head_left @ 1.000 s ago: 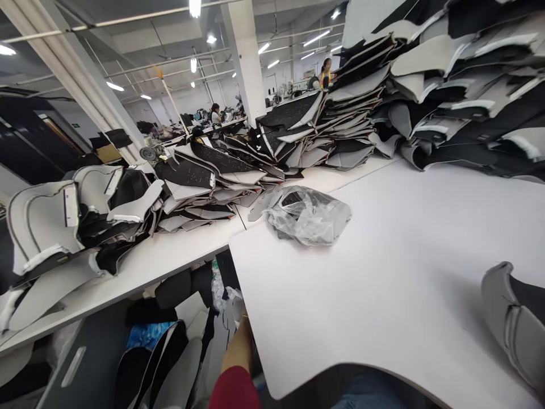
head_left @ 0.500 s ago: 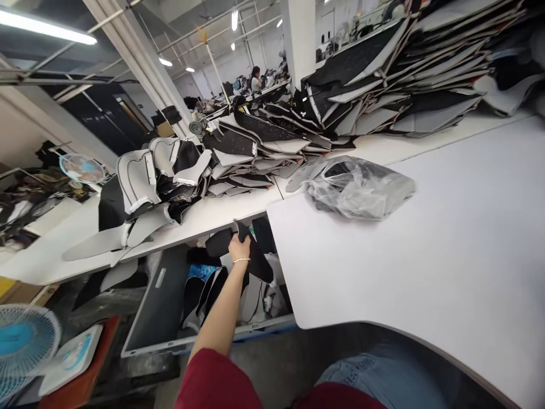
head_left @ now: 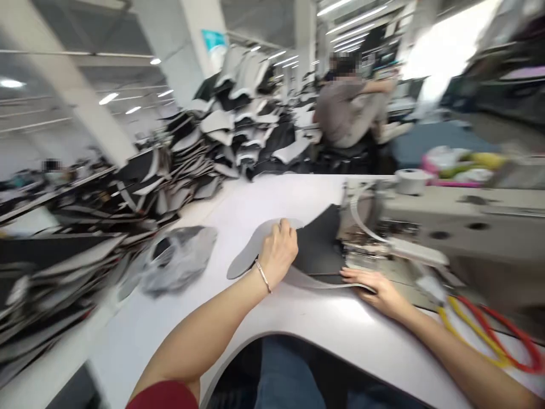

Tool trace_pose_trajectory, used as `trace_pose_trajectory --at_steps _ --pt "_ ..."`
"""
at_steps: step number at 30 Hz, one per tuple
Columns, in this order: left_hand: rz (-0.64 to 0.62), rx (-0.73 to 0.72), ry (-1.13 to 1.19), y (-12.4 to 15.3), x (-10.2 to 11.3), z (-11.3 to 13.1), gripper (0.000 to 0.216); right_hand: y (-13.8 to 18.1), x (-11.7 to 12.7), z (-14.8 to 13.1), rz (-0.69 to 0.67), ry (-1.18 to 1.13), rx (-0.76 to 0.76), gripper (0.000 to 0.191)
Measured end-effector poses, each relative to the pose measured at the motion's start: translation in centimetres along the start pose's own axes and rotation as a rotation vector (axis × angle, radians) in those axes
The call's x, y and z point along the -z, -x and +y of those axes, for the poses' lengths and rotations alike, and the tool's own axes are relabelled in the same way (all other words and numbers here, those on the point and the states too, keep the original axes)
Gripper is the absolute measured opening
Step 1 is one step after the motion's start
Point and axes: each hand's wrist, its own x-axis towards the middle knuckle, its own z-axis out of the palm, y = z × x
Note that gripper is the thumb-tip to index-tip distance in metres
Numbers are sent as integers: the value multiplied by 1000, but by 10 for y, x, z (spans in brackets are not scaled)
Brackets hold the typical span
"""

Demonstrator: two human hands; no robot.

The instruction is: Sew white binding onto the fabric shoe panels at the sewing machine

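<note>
A padded fabric panel [head_left: 318,244], black on one face and grey on the other, lies on the white table beside the sewing machine [head_left: 409,250]. My left hand [head_left: 279,250] is closed on its grey part, fingers curled down. The panel's black part reaches the machine's needle area. At its near right edge, my right hand [head_left: 378,291] grips the panel, with fingers laid along the black face and a grey edge curling across the hand. The right thumb is hidden.
A clear plastic bag [head_left: 183,258] with grey pieces lies on the left of the table. Stacked panels [head_left: 183,165] line the far side. Red and yellow cords [head_left: 489,332] hang at the right. A white roll [head_left: 411,182] stands behind the machine. A person [head_left: 351,108] sits beyond.
The view has swung right, from the drawer to the sewing machine. My left hand has left the drawer and its dark piece and is now on the panel; my right hand has come into view.
</note>
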Motion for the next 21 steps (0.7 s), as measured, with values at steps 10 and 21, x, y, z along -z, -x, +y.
trace_pose_trajectory --at_steps 10,21 --pt "-388 -405 292 -48 -93 86 23 7 4 15 -62 -108 -208 34" --pt "-425 -588 152 -46 -102 91 34 1 9 19 -124 -51 -212 27"
